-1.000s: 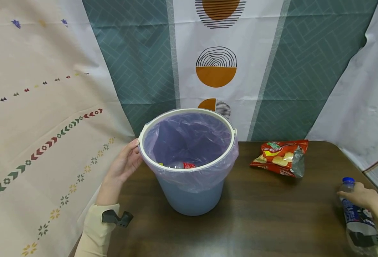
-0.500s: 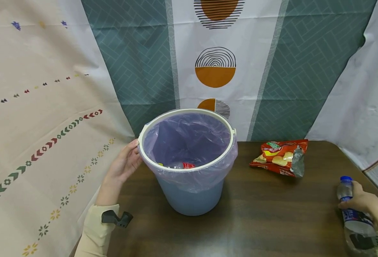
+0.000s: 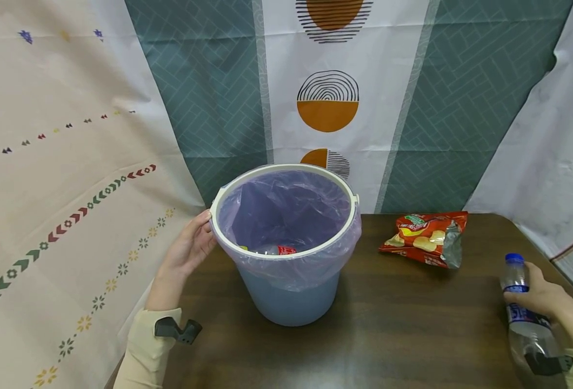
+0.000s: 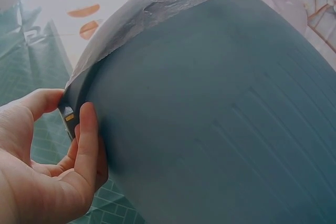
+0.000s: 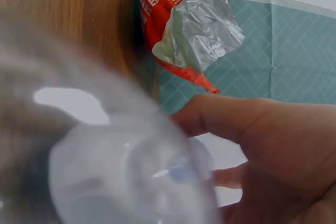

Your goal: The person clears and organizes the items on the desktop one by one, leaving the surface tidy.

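Observation:
A blue-grey trash bin (image 3: 291, 305) with a white rim stands on the table, lined with a thin purple plastic bag (image 3: 286, 208). My left hand (image 3: 189, 246) pinches the bin at the left of its rim; in the left wrist view the thumb and fingers (image 4: 86, 145) close on a dark piece at the edge. At the far right, my right hand (image 3: 541, 294) grips a clear plastic bottle (image 3: 532, 335) with a blue cap and a blue label. The bottle's clear base (image 5: 115, 166) fills much of the right wrist view, blurred.
A red chip bag (image 3: 425, 240) lies at the back right of the dark wooden table (image 3: 413, 324). Inside the bin, a bottle with a red label (image 3: 286, 250) shows low down. Patterned cloth (image 3: 325, 102) hangs behind and to the left.
My right hand has moved slightly left and away from me with the bottle. The left hand and the bin have stayed where they were.

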`<state>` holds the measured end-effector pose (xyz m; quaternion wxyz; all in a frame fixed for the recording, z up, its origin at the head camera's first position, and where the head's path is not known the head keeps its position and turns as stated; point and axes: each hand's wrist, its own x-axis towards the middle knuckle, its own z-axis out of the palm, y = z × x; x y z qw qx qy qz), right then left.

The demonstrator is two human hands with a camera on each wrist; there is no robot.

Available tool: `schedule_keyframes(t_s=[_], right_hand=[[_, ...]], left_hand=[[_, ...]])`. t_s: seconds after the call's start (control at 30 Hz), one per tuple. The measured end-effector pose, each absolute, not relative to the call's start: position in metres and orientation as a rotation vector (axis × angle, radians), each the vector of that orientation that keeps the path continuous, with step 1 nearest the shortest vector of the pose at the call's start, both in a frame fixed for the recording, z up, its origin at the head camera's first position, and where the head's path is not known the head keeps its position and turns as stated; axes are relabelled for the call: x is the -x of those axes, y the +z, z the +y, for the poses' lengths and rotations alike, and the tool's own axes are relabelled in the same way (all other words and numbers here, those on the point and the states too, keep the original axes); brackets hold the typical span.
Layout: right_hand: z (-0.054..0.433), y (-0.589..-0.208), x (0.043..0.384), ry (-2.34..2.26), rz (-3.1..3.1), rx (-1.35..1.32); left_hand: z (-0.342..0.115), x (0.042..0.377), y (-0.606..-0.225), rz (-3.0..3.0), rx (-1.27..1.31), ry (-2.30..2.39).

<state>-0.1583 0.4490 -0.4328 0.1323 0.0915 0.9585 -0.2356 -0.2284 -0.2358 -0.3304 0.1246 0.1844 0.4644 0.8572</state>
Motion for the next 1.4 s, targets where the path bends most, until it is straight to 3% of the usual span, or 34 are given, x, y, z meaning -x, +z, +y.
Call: schedule_keyframes(t_s=[0.47,1.0,1.4], right_hand=[[0.437,-0.419,0.175,-0.715,2.954,-0.299],[0.411,-0.389,0.189,-0.797,2.995,-0.166],[0.391,-0.387,0.194,-0.974,3.049,-0.115]], left_hand=[[-0.234,0.23,-0.327,1.433,-0.469,2.522],[-0.231,0.227,-0.327,1.434,-0.452,2.571],[-0.234,0.226,-0.324,1.438,-0.438,2.557]])
